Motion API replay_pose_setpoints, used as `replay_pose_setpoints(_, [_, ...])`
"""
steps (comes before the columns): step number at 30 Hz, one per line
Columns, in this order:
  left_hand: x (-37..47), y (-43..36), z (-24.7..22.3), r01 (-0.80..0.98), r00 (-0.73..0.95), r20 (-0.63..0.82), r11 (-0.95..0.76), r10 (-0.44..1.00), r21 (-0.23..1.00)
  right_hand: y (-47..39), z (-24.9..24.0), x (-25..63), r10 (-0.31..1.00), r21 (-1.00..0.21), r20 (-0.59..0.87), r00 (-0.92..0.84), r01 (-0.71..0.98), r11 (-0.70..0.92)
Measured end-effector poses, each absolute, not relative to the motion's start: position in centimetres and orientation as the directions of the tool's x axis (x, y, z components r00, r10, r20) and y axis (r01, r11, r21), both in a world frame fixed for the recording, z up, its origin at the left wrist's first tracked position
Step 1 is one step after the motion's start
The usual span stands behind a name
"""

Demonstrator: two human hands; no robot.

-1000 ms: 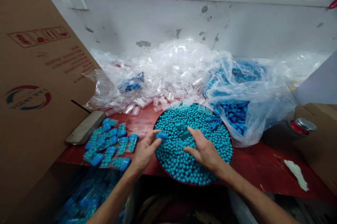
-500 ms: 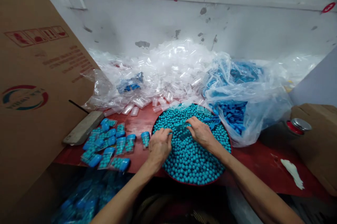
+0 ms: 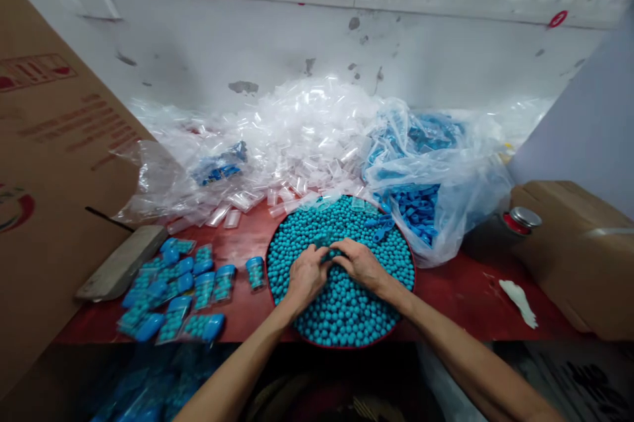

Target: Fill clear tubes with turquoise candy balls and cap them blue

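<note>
Both hands meet over a round red-rimmed basin point(image 3: 415, 270) filled with small turquoise balls point(image 3: 354, 316). My right hand point(image 3: 360, 265) is closed, its fingertips on a small clear container point(image 3: 325, 238) that is mostly hidden and hard to tell from the balls behind it. My left hand point(image 3: 308, 275) is closed too, its fingertips touching the right ones; whatever it pinches is hidden. Just left of the basin stands a ball-filled clear container with a blue lid point(image 3: 255, 273). Several more filled containers point(image 3: 173, 319) lie grouped farther left.
Empty clear containers point(image 3: 317, 138) are heaped behind the basin. A plastic bag point(image 3: 465, 194) of blue parts point(image 3: 419, 211) sits at the back right. Large cardboard box point(image 3: 64, 177) and grey block point(image 3: 123, 263) are left; a flask point(image 3: 495, 234) and brown box point(image 3: 569, 257) right.
My hands have come together over the basin, the right moving in toward the left. The camera view has shifted, so the surroundings appear farther left.
</note>
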State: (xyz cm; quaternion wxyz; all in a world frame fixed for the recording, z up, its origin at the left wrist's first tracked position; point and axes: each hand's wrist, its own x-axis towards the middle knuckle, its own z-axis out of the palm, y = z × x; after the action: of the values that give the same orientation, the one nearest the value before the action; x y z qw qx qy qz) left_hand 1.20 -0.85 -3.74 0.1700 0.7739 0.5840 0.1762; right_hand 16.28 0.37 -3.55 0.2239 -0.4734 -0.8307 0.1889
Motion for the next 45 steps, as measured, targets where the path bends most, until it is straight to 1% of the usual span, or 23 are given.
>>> replay_pose_setpoints(2, [0.8, -0.5, -3.9, 0.764, 0.292, 0.084, -0.285, 0.953, 0.578, 0.3, -3.6, 17.2, 0.868, -0.524, 0.208, -0.451, 0.698, 0.488])
replay_pose_setpoints(4, [0.4, -0.1, -4.0, 0.683, 0.312, 0.067, -0.273, 0.948, 0.678, 0.3, -3.4, 18.6, 0.891, -0.463, 0.178, -0.418, 0.763, 0.451])
replay_pose_setpoints(5, [0.2, 0.1, -4.0, 0.647, 0.316, 0.047, -0.252, 0.947, 0.720, 0.3, -3.2, 19.4, 0.909, -0.405, 0.154, -0.387, 0.815, 0.415])
replay_pose_setpoints(7, [-0.1, 0.5, -4.0, 0.568, 0.318, -0.003, -0.188, 0.948, 0.801, 0.7, -2.9, 21.0, 0.943, -0.242, 0.116, -0.312, 0.912, 0.332])
replay_pose_setpoints(10, [-0.4, 1.0, -3.9, 0.354, 0.329, -0.074, -0.050, 0.942, 0.934, 1.7, -2.7, 23.2, 0.965, 0.006, 0.078, -0.251, 0.968, 0.251])
replay_pose_setpoints(11, [-0.4, 1.1, -3.8, 0.269, 0.331, -0.100, 0.008, 0.938, 0.963, 2.1, -2.8, 23.6, 0.966, 0.064, 0.064, -0.249, 0.967, 0.245])
replay_pose_setpoints(13, [-0.6, 1.1, -3.6, 0.122, 0.333, -0.156, 0.122, 0.930, 0.985, 2.7, -3.0, 24.0, 0.965, 0.128, 0.043, -0.260, 0.959, 0.252])
replay_pose_setpoints(16, [-0.8, 0.7, -3.2, -0.035, 0.347, -0.218, 0.246, 0.912, 0.969, 2.9, -3.1, 22.9, 0.954, 0.140, 0.044, -0.296, 0.948, 0.287])
replay_pose_setpoints(18, [-0.9, 0.4, -3.1, -0.131, 0.384, -0.228, 0.297, 0.895, 0.946, 2.6, -2.8, 21.6, 0.943, 0.121, 0.070, -0.324, 0.942, 0.314])
replay_pose_setpoints(20, [-0.8, 0.2, -3.0, -0.216, 0.418, -0.213, 0.325, 0.883, 0.921, 2.2, -2.6, 20.3, 0.924, 0.042, 0.092, -0.371, 0.928, 0.369])
replay_pose_setpoints(21, [-0.8, 0.2, -3.0, -0.249, 0.431, -0.201, 0.330, 0.880, 0.911, 2.0, -2.5, 19.7, 0.914, -0.029, 0.103, -0.393, 0.917, 0.398])
replay_pose_setpoints(23, [-0.6, 0.2, -3.0, -0.279, 0.433, -0.176, 0.317, 0.884, 0.907, 1.9, -2.5, 18.9, 0.905, -0.213, 0.132, -0.405, 0.880, 0.425])
replay_pose_setpoints(25, [-0.4, 0.2, -3.1, -0.219, 0.402, -0.153, 0.258, 0.903, 0.941, 1.9, -2.7, 18.6, 0.908, -0.375, 0.171, -0.383, 0.827, 0.419])
replay_pose_setpoints(26, [-0.2, 0.3, -3.2, -0.162, 0.369, -0.137, 0.209, 0.919, 0.965, 2.0, -2.9, 18.5, 0.907, -0.422, 0.184, -0.378, 0.803, 0.420])
replay_pose_setpoints(28, [0.1, 0.3, -3.4, -0.044, 0.300, -0.100, 0.118, 0.949, 0.992, 2.1, -3.2, 18.4, 0.894, -0.456, 0.197, -0.402, 0.770, 0.447])
replay_pose_setpoints(30, [0.2, 0.3, -3.4, -0.008, 0.273, -0.089, 0.094, 0.958, 0.996, 1.9, -3.3, 18.2, 0.881, -0.457, 0.220, -0.419, 0.753, 0.472])
replay_pose_setpoints(33, [0.3, 0.2, -3.2, -0.048, 0.327, -0.154, 0.179, 0.932, 0.983, 1.3, -2.9, 17.6, 0.870, -0.507, 0.281, -0.406, 0.707, 0.493])
replay_pose_setpoints(35, [0.1, 0.1, -2.9, -0.037, 0.343, -0.197, 0.223, 0.918, 0.974, 0.8, -2.6, 17.4, 0.855, -0.559, 0.306, -0.418, 0.648, 0.517])
replay_pose_setpoints(37, [-0.1, 0.0, -2.7, -0.005, 0.340, -0.217, 0.233, 0.915, 0.972, 0.4, -2.4, 17.7, 0.844, -0.579, 0.286, -0.453, 0.620, 0.529])
replay_pose_setpoints(40, [-0.5, -0.1, -2.5, 0.025, 0.323, -0.217, 0.220, 0.921, 0.975, 0.1, -2.0, 19.0, 0.838, -0.541, 0.160, -0.521, 0.664, 0.516])
replay_pose_setpoints(42, [-0.8, -0.1, -2.5, 0.038, 0.315, -0.219, 0.219, 0.923, 0.975, 0.1, -1.6, 19.7, 0.852, -0.545, 0.117, -0.510, 0.684, 0.484])
replay_pose_setpoints(43, [-0.9, -0.1, -2.5, 0.038, 0.319, -0.225, 0.224, 0.921, 0.974, 0.1, -1.4, 19.9, 0.868, -0.575, 0.126, -0.480, 0.678, 0.459])
replay_pose_setpoints(45, [-0.9, -0.1, -2.7, 0.015, 0.339, -0.234, 0.244, 0.911, 0.970, 0.1, -1.0, 19.4, 0.905, -0.679, 0.166, -0.392, 0.620, 0.393])
